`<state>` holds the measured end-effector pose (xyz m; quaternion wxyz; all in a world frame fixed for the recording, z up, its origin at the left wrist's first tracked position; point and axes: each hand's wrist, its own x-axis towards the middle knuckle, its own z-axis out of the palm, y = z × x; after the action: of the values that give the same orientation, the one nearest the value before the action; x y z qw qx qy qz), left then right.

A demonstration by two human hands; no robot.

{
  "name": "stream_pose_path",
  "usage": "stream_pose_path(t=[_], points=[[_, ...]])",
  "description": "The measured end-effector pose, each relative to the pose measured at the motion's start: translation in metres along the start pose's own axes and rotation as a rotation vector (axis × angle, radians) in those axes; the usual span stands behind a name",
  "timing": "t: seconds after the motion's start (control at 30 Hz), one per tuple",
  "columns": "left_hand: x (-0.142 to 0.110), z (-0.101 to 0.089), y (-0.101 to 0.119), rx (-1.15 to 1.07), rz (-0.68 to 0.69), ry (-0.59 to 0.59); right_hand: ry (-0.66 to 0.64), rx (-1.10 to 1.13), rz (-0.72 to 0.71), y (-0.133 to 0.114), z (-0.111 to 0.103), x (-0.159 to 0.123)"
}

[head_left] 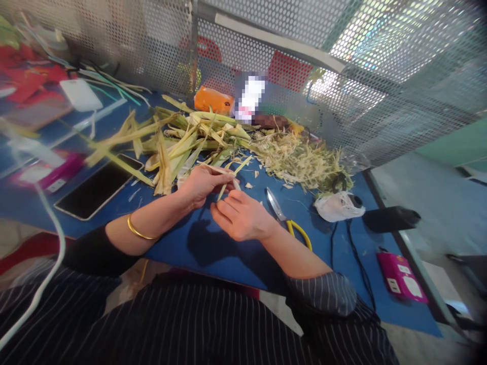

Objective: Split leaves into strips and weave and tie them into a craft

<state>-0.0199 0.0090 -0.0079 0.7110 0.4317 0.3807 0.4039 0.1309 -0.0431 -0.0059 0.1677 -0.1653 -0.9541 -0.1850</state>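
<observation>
My left hand (203,183), with a gold bangle above the wrist, pinches narrow yellow-green husk strips (243,164) between thumb and fingers. Close against it, my right hand (243,215) is closed with curled fingers on the same strips; a pale end shows at its thumb. The exact grip inside the fingers is hidden. Just beyond the hands spreads a pile of pale green, corn-like husks (190,134). Scissors (276,204) with yellow handles lie open-bladed to the right of my right hand.
Shredded husk (300,157) is heaped at the back right, before a perforated metal screen (262,50). A black phone (101,185) lies at left, an orange packet (213,100) behind. A white plastic bag (337,207) and a magenta box (402,276) are on the right.
</observation>
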Motion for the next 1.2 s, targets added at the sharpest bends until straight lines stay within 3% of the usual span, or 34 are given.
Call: stream_pose_path(t=[0.1,0.23,0.3,0.37,0.47,0.63,0.73,0.83,0.9,1.0,1.2], points=[[0.001,-0.002,0.001,-0.019,0.026,0.039,0.027,0.087,0.11,0.002,0.0,-0.002],[0.002,-0.004,0.007,-0.064,0.012,0.124,0.21,0.105,0.649,0.013,0.002,-0.005],[0.001,-0.004,0.01,-0.062,-0.013,0.146,0.18,0.167,0.875,0.019,0.003,-0.005],[0.001,-0.003,0.012,-0.054,-0.029,0.133,0.07,0.32,0.988,0.021,0.003,-0.003],[0.001,-0.002,0.009,-0.052,-0.018,0.116,0.01,0.414,0.996,0.018,0.005,0.001],[0.007,-0.004,-0.003,0.037,0.073,0.172,-0.004,0.374,0.754,0.012,0.002,0.005],[0.008,-0.005,-0.003,0.044,0.053,0.155,0.094,0.721,0.998,0.018,0.002,0.003],[0.004,-0.003,0.003,0.039,-0.011,0.1,0.36,1.23,1.36,0.027,0.008,0.0],[0.001,-0.001,0.008,0.034,-0.087,0.055,0.552,1.434,1.504,0.031,0.014,-0.002],[-0.002,0.001,0.008,0.057,-0.136,0.014,0.691,1.503,1.548,0.031,0.018,-0.001],[-0.001,0.003,-0.001,0.215,-0.054,-0.012,0.735,1.287,1.473,0.029,0.018,0.001]])
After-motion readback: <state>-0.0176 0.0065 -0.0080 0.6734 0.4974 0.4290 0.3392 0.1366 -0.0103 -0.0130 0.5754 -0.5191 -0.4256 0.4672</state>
